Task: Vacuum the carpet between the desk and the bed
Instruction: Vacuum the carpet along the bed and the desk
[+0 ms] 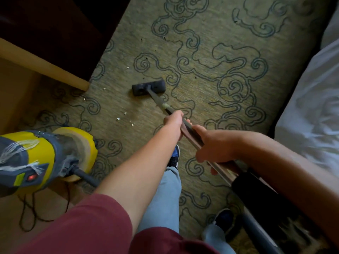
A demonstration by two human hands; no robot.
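Metal wand (185, 127) runs through both our grips: the left hand (174, 123) has its fingers wrapped round it further down, the right hand (211, 145) clasps it nearer us. Ahead of the left fingers (180, 114) the one black floor head (148, 87) sits flat on the patterned carpet (211, 52). We judge the sweep under way. Some half-dozen pale crumbs (125, 113) lie left of the fingers, so next the head should swing towards them. One yellow canister (45, 154) stands further left by the bench (44, 65); the bed (311, 99) lies right.
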